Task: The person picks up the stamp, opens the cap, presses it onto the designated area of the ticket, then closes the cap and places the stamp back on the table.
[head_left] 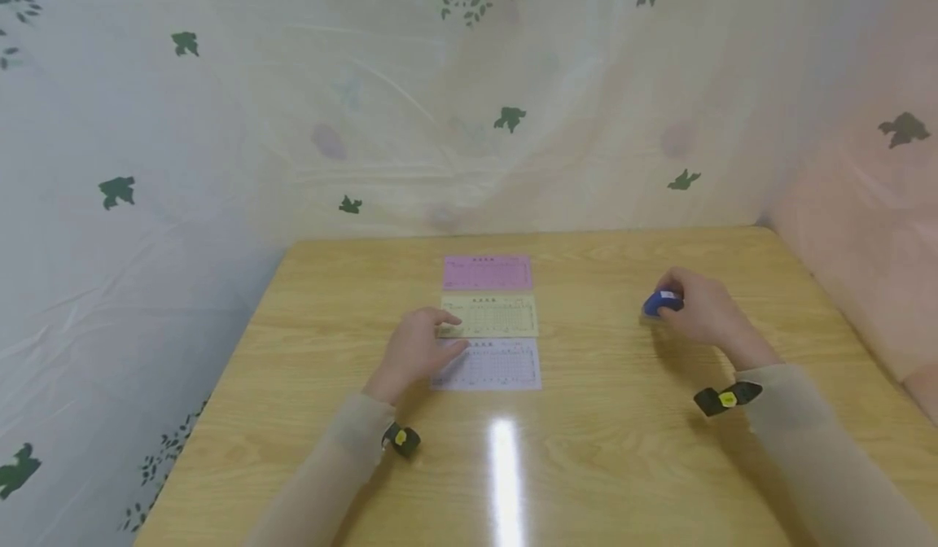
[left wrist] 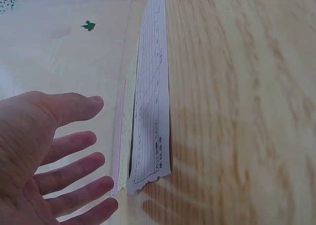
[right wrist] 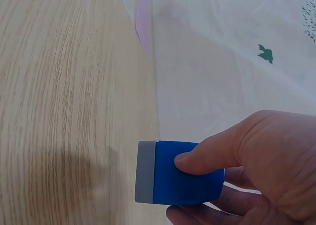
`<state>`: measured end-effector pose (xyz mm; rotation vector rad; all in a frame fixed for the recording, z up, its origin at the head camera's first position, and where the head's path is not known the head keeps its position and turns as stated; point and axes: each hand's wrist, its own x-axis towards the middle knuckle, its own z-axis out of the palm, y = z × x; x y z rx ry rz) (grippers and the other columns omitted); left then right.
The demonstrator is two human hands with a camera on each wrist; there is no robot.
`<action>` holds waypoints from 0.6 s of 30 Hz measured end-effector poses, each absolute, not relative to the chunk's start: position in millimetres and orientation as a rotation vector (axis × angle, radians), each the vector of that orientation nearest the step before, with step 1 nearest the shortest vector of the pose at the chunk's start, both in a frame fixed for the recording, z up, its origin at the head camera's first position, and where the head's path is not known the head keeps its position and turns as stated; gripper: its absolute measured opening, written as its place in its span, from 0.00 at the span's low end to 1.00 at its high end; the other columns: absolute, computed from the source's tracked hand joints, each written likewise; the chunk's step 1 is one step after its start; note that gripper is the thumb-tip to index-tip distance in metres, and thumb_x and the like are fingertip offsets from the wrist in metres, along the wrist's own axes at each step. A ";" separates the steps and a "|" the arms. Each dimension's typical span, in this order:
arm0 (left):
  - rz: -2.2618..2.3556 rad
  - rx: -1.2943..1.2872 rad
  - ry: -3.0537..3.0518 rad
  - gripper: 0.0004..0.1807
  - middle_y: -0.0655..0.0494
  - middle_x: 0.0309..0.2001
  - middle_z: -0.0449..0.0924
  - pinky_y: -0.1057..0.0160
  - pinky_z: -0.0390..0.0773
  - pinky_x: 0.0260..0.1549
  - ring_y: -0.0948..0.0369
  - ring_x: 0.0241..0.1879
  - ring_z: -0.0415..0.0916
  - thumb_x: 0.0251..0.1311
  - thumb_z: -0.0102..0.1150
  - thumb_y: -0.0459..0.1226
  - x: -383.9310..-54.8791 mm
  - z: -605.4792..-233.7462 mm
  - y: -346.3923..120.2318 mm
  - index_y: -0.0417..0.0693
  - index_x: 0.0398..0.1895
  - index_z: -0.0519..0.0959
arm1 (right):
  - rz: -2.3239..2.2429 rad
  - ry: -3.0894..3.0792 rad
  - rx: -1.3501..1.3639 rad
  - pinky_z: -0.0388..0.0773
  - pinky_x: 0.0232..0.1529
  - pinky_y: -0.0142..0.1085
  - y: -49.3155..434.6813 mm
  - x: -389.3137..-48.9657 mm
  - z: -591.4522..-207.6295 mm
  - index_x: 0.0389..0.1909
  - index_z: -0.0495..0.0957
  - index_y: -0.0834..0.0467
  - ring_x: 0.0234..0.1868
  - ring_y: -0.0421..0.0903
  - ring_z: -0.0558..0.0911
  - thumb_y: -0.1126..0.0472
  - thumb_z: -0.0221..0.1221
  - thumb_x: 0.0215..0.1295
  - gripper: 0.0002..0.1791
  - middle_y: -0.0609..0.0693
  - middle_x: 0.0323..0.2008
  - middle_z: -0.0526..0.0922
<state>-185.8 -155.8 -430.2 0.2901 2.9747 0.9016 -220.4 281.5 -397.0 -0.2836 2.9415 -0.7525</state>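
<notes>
My right hand (head_left: 701,307) holds a blue stamp (right wrist: 185,185) with a grey end, thumb on one face and fingers behind it. In the head view the stamp is over the table's right side, its grey end hidden. My left hand (head_left: 416,347) reaches over the left edges of the printed slips, fingers spread and holding nothing. Three slips lie in a column: a pink slip (head_left: 487,273) at the back, a yellow slip (head_left: 501,317) in the middle, a white slip (head_left: 506,368) in front. Each bears a printed table; the left wrist view shows ragged edges.
The wood-grain table (head_left: 601,449) reaches back to a pale curtain (head_left: 440,124) with green bird prints, which also hangs along both sides. Dark bands with yellow tags sit on both wrists, and a bright light reflection (head_left: 506,474) lies in front of the slips.
</notes>
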 end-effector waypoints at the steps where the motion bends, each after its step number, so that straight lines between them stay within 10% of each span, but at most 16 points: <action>1: 0.901 0.291 2.974 0.22 0.48 0.61 0.87 0.45 0.79 0.69 0.48 0.64 0.81 0.61 0.76 0.47 -185.7 -430.0 -155.7 0.49 0.56 0.87 | -0.755 2.938 -0.286 0.82 0.54 0.65 281.6 -220.2 -396.6 0.57 0.75 0.68 0.54 0.69 0.82 0.65 0.63 0.70 0.18 0.74 0.54 0.82; 18: 0.864 0.304 2.977 0.21 0.49 0.59 0.88 0.47 0.80 0.68 0.50 0.62 0.82 0.62 0.76 0.46 -182.3 -428.0 -149.7 0.48 0.56 0.87 | -0.747 2.902 -0.432 0.83 0.45 0.53 268.6 -215.7 -408.0 0.49 0.80 0.62 0.45 0.58 0.83 0.65 0.67 0.66 0.12 0.62 0.45 0.86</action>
